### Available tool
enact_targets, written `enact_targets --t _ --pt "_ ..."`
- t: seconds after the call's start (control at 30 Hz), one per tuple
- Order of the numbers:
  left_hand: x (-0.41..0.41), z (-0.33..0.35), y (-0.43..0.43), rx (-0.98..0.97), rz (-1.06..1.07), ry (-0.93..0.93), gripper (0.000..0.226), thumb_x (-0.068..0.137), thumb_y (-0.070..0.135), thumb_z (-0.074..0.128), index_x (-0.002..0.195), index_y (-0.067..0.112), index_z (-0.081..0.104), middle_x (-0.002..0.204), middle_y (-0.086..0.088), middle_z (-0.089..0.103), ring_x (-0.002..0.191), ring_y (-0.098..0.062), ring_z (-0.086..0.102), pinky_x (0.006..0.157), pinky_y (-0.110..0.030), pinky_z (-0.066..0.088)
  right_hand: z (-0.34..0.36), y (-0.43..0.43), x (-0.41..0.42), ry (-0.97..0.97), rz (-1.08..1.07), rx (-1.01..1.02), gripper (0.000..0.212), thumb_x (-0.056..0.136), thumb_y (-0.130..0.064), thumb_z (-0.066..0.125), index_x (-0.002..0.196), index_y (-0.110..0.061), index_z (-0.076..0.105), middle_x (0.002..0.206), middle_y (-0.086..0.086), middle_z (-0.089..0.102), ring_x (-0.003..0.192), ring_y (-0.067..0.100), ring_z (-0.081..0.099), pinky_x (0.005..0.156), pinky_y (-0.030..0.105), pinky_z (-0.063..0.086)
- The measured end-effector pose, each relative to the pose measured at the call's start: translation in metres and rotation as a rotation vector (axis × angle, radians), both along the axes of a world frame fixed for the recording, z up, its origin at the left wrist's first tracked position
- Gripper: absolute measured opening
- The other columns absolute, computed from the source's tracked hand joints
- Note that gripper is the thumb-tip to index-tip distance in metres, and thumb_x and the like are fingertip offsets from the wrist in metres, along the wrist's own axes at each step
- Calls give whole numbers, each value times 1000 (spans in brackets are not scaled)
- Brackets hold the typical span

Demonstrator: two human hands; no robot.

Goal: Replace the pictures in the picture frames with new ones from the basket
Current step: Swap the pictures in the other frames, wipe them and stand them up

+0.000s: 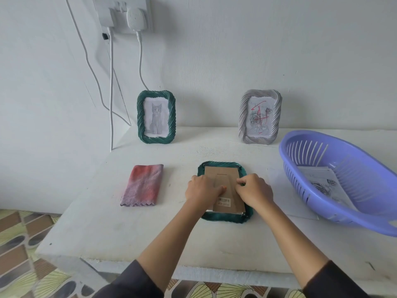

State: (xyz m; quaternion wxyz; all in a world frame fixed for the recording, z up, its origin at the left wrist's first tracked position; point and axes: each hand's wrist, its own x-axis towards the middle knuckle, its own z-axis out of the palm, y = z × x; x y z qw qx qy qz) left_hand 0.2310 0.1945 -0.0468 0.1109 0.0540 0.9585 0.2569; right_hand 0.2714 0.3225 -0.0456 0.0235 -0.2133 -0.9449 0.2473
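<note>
A green frame (225,217) lay face down near the middle of the white tabletop (129,233), its brown cardboard backing (223,177) turned up with a barcode sticker (224,201) near its lower edge. Both hands rested on that backing: the left hand (203,191) pressed flat with fingers extended over its left part, and the right hand (253,191) curled with its fingertips pinched at the backing's right edge, though what they gripped could not be made out. Behind the face-down frame, to its left, a second green frame (156,117) stood upright against the wall, showing a cat drawing. Behind it to the right stood a grey frame (260,116) holding a rose sketch marked in red. Right of the face-down frame sat a purple basket (322,211) with printed sheets (322,181) inside, a rose drawing showing on top. To its left lay a folded pink cloth (142,184).
</note>
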Motion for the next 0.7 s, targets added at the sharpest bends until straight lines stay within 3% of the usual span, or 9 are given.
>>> enact_targets --t 0.1,0.23,0.37,0.5,0.57,0.63,0.7 --pt "-1 0 0 -14 -7 9 55 83 50 59 114 5 56 120 -13 53 111 -28 52 83 -35 44 0 0 -4 -28 35 90 28 89 -22 45 107 -15 65 117 2 66 106 29 59 85 33 39" --pt "-4 -1 -2 -2 -17 -2 53 84 48 59 111 3 56 117 -13 57 107 -29 56 77 -34 44 2 -1 -8 -52 67 167 22 90 -24 42 72 -16 50 92 6 64 82 30 55 74 32 32" --pt "-9 4 -7 103 -15 -23 40 91 31 51 104 -6 60 111 -21 63 102 -34 59 71 -32 42 5 -2 -8 -66 106 239 27 92 -28 38 89 -13 60 94 7 64 88 30 57 83 34 35" --pt "-11 8 -13 131 -22 9 32 91 18 48 91 -11 62 96 -27 63 92 -38 60 73 -38 48 6 -5 -5 -52 92 297 27 94 -25 32 78 -14 51 80 4 54 76 28 46 82 35 32" --pt "-13 7 -18 142 1 48 21 86 12 50 70 3 59 71 -18 57 68 -32 52 57 -33 42 7 -4 -2 4 69 274 25 93 -21 35 83 -15 57 81 5 60 77 29 51 80 35 31" --pt "-15 3 -25 155 43 63 18 82 8 53 65 10 55 63 -6 51 63 -26 46 52 -26 34 7 -1 2 55 23 214 24 92 -19 40 98 -16 63 95 6 68 88 29 58 82 34 34" --pt "-16 -1 -33 153 59 30 16 80 12 57 66 5 61 55 -4 47 61 -26 47 50 -24 33 7 3 9 54 -11 148 19 89 -20 46 95 -15 63 101 5 68 95 29 60 81 33 36"
